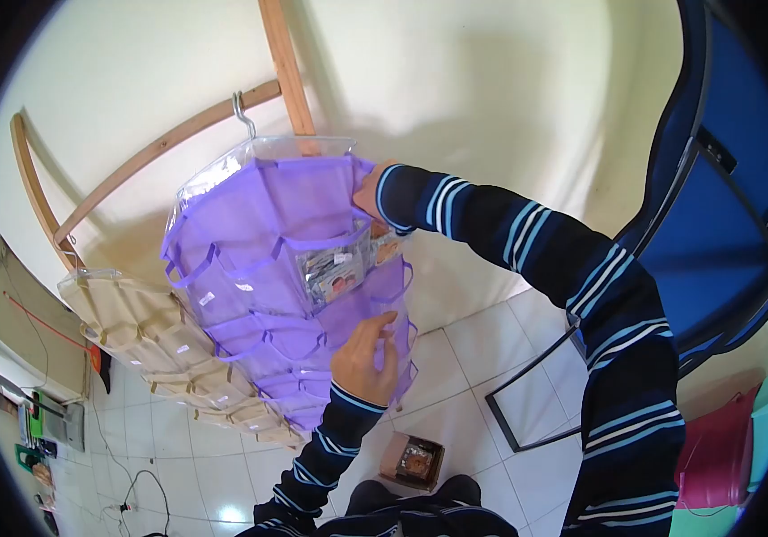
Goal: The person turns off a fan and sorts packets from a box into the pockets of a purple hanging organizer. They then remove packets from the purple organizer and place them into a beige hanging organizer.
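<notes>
A purple hanging organizer (312, 192) with rows of pockets hangs from a metal hook on a wooden rack. At its upper right edge is my right hand (369, 191), closed on the fabric beside a pocket, its fingertips partly hidden. One clear-fronted pocket below that hand holds a printed packet (337, 273), and another packet (384, 246) shows at the organizer's side. My left hand (366, 360) is lower down, in front of the purple pockets. Its fingers are loosely bent, with thumb and index finger apart, and I see nothing held between them.
A beige pocket organizer (147, 327) hangs at left on the same wooden rack (169, 143). An open cardboard box (412, 460) with a packet inside stands on the tiled floor near my legs. To the right are a blue panel (724, 224), a black frame (502, 421) and a pink bin (715, 452).
</notes>
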Demonstrator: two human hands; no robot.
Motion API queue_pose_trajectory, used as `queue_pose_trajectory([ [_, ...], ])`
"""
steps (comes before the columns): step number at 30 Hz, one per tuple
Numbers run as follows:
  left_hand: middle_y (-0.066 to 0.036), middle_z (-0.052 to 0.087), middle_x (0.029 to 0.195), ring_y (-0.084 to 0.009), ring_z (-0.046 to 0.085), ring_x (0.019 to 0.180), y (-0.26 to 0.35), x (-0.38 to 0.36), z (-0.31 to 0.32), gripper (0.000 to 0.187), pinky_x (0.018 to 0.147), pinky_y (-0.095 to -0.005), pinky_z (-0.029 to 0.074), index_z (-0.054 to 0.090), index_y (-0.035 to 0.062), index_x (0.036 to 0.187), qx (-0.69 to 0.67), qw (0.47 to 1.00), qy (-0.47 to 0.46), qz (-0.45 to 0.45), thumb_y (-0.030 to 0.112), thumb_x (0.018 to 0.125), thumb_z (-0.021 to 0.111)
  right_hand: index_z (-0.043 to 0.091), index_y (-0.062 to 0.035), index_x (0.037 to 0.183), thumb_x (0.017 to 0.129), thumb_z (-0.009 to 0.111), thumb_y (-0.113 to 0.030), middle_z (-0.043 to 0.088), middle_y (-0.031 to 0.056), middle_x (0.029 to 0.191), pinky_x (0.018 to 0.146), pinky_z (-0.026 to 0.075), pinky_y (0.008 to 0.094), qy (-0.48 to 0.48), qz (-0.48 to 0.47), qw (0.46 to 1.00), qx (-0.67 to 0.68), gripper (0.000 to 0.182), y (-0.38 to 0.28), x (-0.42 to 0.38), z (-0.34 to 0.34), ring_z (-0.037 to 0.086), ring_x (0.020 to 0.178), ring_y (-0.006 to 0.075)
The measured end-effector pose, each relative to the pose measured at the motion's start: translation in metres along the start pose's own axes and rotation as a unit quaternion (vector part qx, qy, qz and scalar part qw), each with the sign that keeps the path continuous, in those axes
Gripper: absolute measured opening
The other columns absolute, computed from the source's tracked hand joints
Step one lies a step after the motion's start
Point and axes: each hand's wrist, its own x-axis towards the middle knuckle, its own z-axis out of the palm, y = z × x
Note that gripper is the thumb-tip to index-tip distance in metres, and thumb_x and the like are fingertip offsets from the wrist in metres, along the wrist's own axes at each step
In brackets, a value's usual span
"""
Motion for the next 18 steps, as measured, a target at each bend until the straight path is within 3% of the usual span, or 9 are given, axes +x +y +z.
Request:
queue_pose_trajectory([
  [3, -0.013, 0.054, 0.078, -0.0244, 0.055, 0.067, -0.009, -0.014, 0.001, 0.026, 0.056, -0.0289, 0.043, 0.05, 0.0028, 0.092, -0.011, 1.0, -0.019, -0.022, -0.002, 0.067, 0.048, 0.057, -0.0057, 0.082, 0.06, 0.058, -0.016, 0.058, 0.0137, 0.08, 0.066, 0.044, 0.0345, 0.01, -0.057, 0.997, 0.042, 0.024, 0.004, 0.005, 0.0, 0.055, 0.078, 0.0275],
  [8, -0.011, 0.055, 0.082, -0.0213, 0.057, 0.07, -0.032, -0.041, -0.004, 0.025, 0.057, -0.027, 0.045, 0.05, 0.0028, 0.093, -0.026, 0.996, -0.032, -0.081, -0.002, 0.069, 0.047, 0.057, -0.0041, 0.077, 0.055, 0.058, -0.012, 0.057, 0.0167, 0.077, 0.066, 0.043, 0.0368, -0.01, -0.054, 0.991, 0.125, 0.023, 0.018, 0.015, -0.002, 0.054, 0.076, 0.0303],
  [10, -0.01, 0.056, 0.086, -0.0185, 0.058, 0.071, -0.041, -0.053, -0.005, 0.024, 0.057, -0.0253, 0.046, 0.05, 0.0026, 0.094, -0.025, 0.993, -0.044, -0.108, -0.003, 0.07, 0.047, 0.056, -0.0041, 0.08, 0.054, 0.059, -0.01, 0.056, 0.0165, 0.079, 0.066, 0.043, 0.0384, 0.075, 0.103, 0.989, 0.074, 0.026, 0.008, 0.009, -0.007, 0.054, 0.076, 0.0312],
  [12, -0.013, 0.055, 0.082, -0.025, 0.055, 0.069, -0.045, -0.064, -0.003, 0.026, 0.057, -0.0292, 0.044, 0.05, 0.0039, 0.093, -0.053, 0.985, -0.046, -0.157, -0.001, 0.067, 0.049, 0.055, -0.0042, 0.08, 0.054, 0.059, -0.009, 0.056, 0.0167, 0.079, 0.066, 0.043, 0.0388, 0.073, 0.067, 0.993, 0.069, 0.027, 0.014, 0.014, 0.005, 0.053, 0.076, 0.0317],
  [15, -0.012, 0.055, 0.083, -0.0258, 0.055, 0.07, -0.056, -0.082, 0.003, 0.026, 0.058, -0.0298, 0.044, 0.051, 0.0042, 0.092, -0.052, 0.982, -0.052, -0.173, -0.001, 0.067, 0.049, 0.053, -0.0047, 0.083, 0.055, 0.057, -0.006, 0.055, 0.0175, 0.08, 0.068, 0.043, 0.0387, 0.049, 0.021, 0.998, 0.033, 0.029, 0.013, 0.035, 0.027, 0.052, 0.077, 0.0333],
  [17, -0.013, 0.055, 0.081, -0.0272, 0.054, 0.068, -0.057, -0.09, 0.006, 0.025, 0.058, -0.0307, 0.044, 0.051, 0.0044, 0.093, -0.05, 0.979, -0.051, -0.19, -0.001, 0.068, 0.048, 0.053, -0.0033, 0.08, 0.057, 0.058, -0.007, 0.056, 0.0155, 0.082, 0.067, 0.044, 0.036, 0.094, -0.022, 0.995, -0.002, 0.024, 0.023, 0.039, 0.031, 0.055, 0.073, 0.0286],
  [18, -0.013, 0.055, 0.082, -0.0269, 0.054, 0.071, -0.058, -0.096, 0.004, 0.025, 0.06, -0.0313, 0.043, 0.051, 0.0044, 0.092, -0.033, 0.978, -0.065, -0.194, 0.0, 0.068, 0.047, 0.055, -0.003, 0.079, 0.059, 0.057, -0.007, 0.056, 0.0172, 0.077, 0.063, 0.044, 0.0348, 0.036, -0.03, 0.999, 0.006, 0.021, 0.028, 0.036, 0.023, 0.055, 0.069, 0.0294],
])
